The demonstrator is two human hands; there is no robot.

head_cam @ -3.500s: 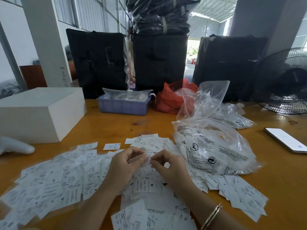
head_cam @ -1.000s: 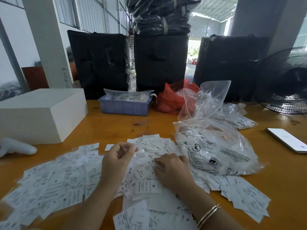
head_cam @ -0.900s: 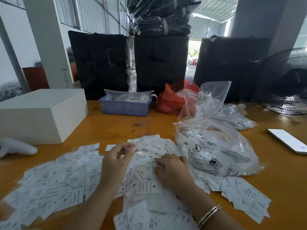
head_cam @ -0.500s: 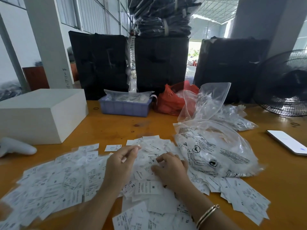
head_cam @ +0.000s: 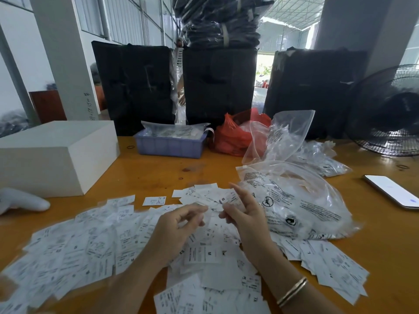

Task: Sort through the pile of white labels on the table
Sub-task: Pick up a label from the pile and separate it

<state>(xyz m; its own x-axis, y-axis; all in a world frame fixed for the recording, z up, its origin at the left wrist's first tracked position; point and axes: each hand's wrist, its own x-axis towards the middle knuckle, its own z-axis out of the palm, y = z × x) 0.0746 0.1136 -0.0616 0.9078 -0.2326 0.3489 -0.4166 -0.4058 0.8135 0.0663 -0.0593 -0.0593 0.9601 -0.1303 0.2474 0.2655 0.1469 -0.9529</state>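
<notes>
Our left hand [head_cam: 179, 225] and right hand [head_cam: 244, 219] pinch one white label [head_cam: 212, 203] between them, above the pile of labels [head_cam: 95, 248] spread across the near table [head_cam: 154, 173]. We should peel slowly and lift just one.

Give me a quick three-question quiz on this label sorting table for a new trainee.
1. True or false: the phone lies on the table right of the clear bag.
2. What sits in front of the black bales: A, a blue tray; B, a green bucket; C, a kettle?
3. Fill in: both the left hand and the right hand are raised above the pile of ____.

Key: 1 true; 2 A; 3 labels.
</notes>
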